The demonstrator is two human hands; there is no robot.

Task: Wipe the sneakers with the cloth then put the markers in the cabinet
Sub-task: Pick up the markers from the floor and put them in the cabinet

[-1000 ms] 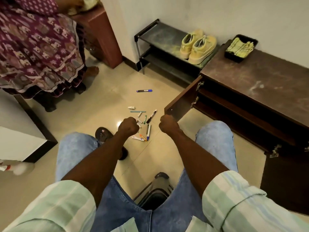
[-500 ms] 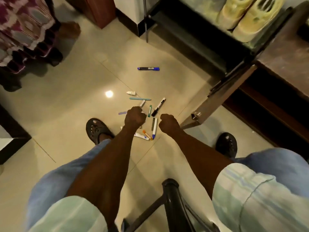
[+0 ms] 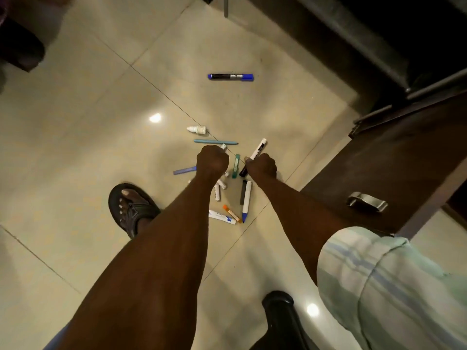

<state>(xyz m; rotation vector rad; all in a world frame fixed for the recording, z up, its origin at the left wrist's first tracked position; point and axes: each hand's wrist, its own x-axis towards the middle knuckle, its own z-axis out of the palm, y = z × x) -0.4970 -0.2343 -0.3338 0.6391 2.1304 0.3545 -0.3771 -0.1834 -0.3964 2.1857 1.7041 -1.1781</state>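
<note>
Marker-gathering step, apparently: both fists hover over the scattered felt markers (image 3: 244,198) on the beige tiled floor (image 3: 101,109). Left hand (image 3: 211,161) is curled, contents unclear; right hand (image 3: 261,164) pinches a black-and-white marker (image 3: 259,150). Next: carry it right to the brown wooden cabinet door (image 3: 394,173).

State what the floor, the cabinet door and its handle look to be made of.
Floor: glossy glazed tile, likely ceramic; grout lines and lamp glare show. Cabinet door: dark brown wood or wood laminate, matte with faint streaks. Handle: brushed silvery metal, with a dull sheen.
</note>
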